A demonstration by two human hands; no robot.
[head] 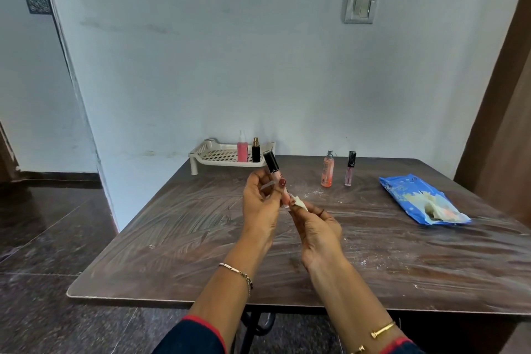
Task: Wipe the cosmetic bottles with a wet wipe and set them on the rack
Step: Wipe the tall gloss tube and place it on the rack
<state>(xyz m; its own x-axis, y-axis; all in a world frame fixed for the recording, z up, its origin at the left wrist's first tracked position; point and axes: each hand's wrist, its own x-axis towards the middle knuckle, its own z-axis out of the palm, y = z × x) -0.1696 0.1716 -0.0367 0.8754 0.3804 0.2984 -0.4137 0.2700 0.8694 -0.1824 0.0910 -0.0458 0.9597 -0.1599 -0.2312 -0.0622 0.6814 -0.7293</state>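
Dark sleeves with red cuffs (192, 335) fill the bottom edge of the frame, and two bare forearms reach from them toward the centre. The left hand (260, 204) pinches a slim pink lip-gloss tube with a glossy black cap (275, 174), tilted cap-up in the air above the scuffed dark-brown wooden table (172, 238). The right hand (319, 230) pinches a small folded white wet wipe (300, 204) against the tube's lower end.

It looks a light fingertip hold on a thing that is getting damp. One firm rub could, I think, tug the tube loose to drop and roll.

At upper centre, the cream perforated plastic rack (201, 152) already carries a pink spray bottle (242, 149) and a black bottle with a gold top (256, 150), both near its right end. A thin tube stood beside them may well tip and take them down.

Right of centre a peach spray bottle (327, 171) and a clear pink gloss tube (350, 169) stand close together, easy for a passing wrist to knock. The blue wipe packet (422, 201) lies open at the right edge, so its wipes could dry.
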